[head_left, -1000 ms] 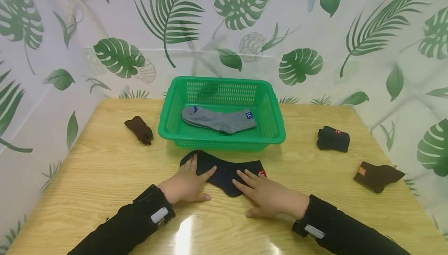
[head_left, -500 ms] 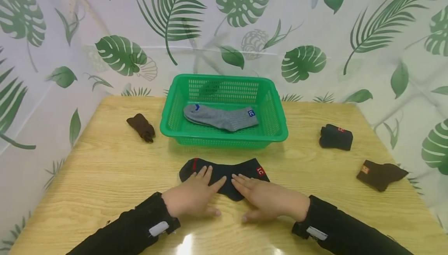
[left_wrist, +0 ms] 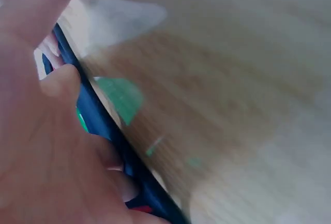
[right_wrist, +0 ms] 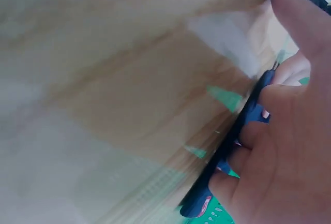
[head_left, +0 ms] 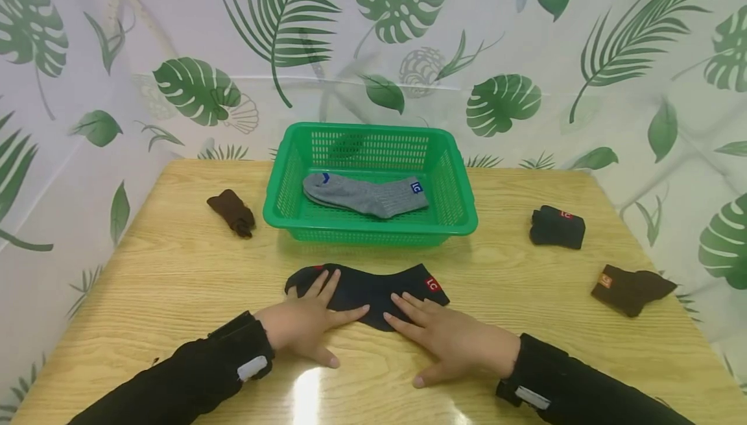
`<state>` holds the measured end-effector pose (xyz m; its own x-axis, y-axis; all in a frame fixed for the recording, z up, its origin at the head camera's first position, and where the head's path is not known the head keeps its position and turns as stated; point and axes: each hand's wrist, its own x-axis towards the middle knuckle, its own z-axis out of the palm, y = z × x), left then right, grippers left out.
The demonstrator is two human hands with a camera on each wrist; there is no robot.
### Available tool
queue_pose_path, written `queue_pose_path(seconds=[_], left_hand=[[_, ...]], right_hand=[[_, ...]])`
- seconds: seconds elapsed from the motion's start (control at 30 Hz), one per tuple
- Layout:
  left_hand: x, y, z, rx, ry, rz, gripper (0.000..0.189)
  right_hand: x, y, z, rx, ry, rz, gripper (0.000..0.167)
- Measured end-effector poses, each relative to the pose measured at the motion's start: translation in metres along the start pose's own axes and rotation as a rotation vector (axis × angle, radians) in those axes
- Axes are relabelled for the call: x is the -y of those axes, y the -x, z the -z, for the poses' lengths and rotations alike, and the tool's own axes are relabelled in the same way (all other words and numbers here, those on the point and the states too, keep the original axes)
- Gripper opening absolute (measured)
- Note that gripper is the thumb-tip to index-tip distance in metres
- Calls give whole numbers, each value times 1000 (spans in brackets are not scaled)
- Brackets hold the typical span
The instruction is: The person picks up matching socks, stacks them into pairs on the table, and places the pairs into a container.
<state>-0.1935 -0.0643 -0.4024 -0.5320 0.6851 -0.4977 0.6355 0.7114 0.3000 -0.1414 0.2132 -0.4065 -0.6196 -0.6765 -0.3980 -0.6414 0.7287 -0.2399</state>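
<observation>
A dark navy sock (head_left: pixel 373 289) with a red label at its cuff lies flat on the table, toe to the left. My left hand (head_left: pixel 306 321) rests spread on its toe half, fingers straight. On the cuff half lies my right hand (head_left: pixel 449 334), its fingers straight too and its thumb on the wood. The left wrist view shows the sock (left_wrist: pixel 111 131) as a thin dark strip beneath the left fingers. In the right wrist view the right fingertips press along the sock (right_wrist: pixel 227 146).
Behind the sock stands a green basket (head_left: pixel 370 233) with grey socks (head_left: pixel 367 196) inside. A crumpled brown sock (head_left: pixel 232 212) lies left. At right are a folded black sock bundle (head_left: pixel 557 227) and a brown sock (head_left: pixel 633 290) near the table edge. A leaf-print cloth (head_left: pixel 373 36) backs the table.
Both hands first drew the sock nearer to me, away from the basket. Since half a second ago, the hands have moved apart, the left one toward the toe, and the sock's toe end reaches farther left.
</observation>
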Motion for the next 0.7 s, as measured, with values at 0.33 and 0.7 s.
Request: queue_pose_path(seconds=[0.33, 0.7], left_hand=[[-15, 7, 15, -176, -80, -55, 67], [32, 9, -11, -133, -173, 38, 80]], right_hand=[[-9, -5, 22, -131, -67, -9, 82], [-26, -6, 16, 15, -104, -129, 94]])
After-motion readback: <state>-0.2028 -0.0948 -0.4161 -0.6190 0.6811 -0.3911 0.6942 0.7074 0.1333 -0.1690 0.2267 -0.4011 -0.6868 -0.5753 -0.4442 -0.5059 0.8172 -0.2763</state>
